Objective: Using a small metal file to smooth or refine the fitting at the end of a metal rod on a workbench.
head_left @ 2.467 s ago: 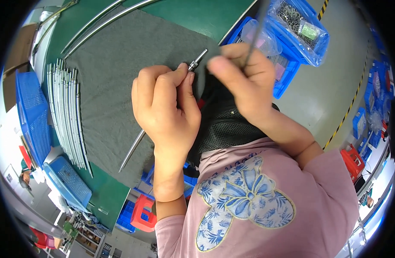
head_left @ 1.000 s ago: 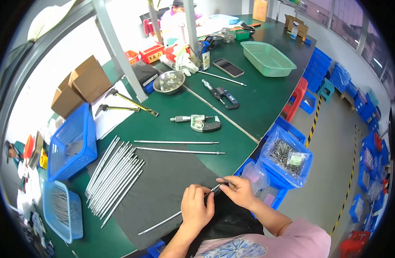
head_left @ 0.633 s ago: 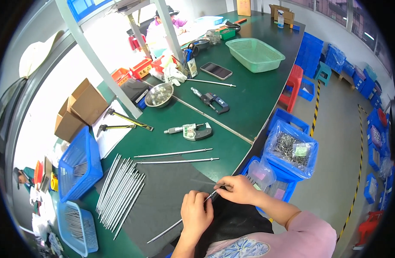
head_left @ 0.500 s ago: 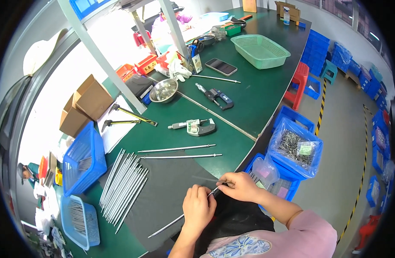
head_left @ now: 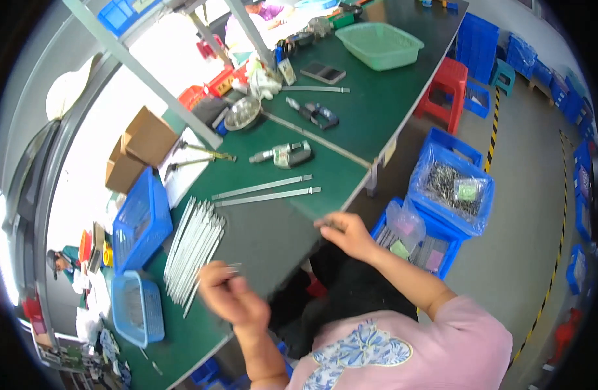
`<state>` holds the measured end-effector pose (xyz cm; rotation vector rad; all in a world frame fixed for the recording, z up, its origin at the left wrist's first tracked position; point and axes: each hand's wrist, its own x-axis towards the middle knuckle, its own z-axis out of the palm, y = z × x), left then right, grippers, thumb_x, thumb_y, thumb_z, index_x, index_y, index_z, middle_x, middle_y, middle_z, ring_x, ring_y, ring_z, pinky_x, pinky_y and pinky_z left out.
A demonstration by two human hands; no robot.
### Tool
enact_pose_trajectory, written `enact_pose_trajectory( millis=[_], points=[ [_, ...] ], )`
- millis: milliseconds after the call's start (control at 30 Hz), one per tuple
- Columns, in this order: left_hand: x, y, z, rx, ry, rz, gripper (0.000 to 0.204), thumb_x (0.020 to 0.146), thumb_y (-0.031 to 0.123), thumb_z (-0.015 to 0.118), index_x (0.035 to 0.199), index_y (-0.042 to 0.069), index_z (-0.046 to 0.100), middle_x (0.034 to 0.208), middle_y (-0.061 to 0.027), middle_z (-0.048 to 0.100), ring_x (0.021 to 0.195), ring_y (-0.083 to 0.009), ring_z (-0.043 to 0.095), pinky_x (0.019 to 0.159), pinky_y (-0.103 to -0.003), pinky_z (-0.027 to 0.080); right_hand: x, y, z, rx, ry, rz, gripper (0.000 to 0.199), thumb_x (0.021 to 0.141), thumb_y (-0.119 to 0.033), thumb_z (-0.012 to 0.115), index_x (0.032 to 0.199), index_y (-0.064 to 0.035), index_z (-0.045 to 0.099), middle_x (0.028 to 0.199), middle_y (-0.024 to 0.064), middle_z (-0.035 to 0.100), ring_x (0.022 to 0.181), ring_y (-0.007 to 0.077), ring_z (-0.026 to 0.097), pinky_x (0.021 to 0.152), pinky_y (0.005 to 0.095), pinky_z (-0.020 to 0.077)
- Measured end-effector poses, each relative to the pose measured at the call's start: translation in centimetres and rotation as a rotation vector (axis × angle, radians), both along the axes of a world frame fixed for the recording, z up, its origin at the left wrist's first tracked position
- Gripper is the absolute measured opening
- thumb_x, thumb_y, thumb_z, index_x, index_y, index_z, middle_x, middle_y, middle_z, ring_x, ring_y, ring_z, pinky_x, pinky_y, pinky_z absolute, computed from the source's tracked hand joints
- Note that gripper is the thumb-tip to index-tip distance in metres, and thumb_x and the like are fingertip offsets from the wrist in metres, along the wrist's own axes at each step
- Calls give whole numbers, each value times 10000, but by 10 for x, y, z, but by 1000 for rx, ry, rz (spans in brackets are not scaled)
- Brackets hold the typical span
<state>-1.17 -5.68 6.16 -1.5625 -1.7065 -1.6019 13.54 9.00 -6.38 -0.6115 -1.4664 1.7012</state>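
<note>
My left hand (head_left: pixel 230 300) sits nearest me, at about seven o'clock in the view, blurred. Its fingers are curled together around a thin metal rod (head_left: pixel 215 278), whose tip sticks out past my knuckles toward eleven o'clock; the rest of the rod is smeared and hard to follow. Just beyond it, toward ten o'clock, lies the bundle of long metal rods (head_left: pixel 193 249) fanned out on the grey mat (head_left: pixel 266 231).

My right hand (head_left: pixel 346 234) is out at one o'clock from the left, over the table's near edge. Its fingertips are pinched close together at the mat's corner, but I cannot tell whether anything is clamped between them.

At three o'clock from that hand, down on the floor, stands a blue bin (head_left: pixel 424 244) with small bags, and past it, toward two o'clock, another blue bin lined with plastic and filled with small metal parts (head_left: pixel 450 188).

Farther up the green table (head_left: pixel 351 117), at twelve o'clock, two flat metal strips (head_left: pixel 266 191) lie side by side, then a micrometer (head_left: pixel 282 155). A blue mesh basket (head_left: pixel 139 221) stands at ten o'clock. Farthest off, a green basket (head_left: pixel 379 44) sits at the table's end.
</note>
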Motion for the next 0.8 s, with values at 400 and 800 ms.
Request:
enact_pose_trajectory(
  millis=[400,800],
  points=[
    [-90,-71,39,1089,-880,-503,230,1022,164,357,883,-6,425,793,-76,448,673,-170,428,613,-301,368,-41,-61,47,-552,273,421,330,957,-286,542,770,-17,585,494,-76,305,375,17,208,365,213,166],
    [-49,-97,-21,772,-952,-307,194,1007,153,421,1020,-24,499,951,-101,538,914,-218,537,814,-357,438,-11,-62,50,-448,203,393,304,980,-239,496,770,-24,542,496,-67,296,386,27,222,387,224,191]
  ],
)
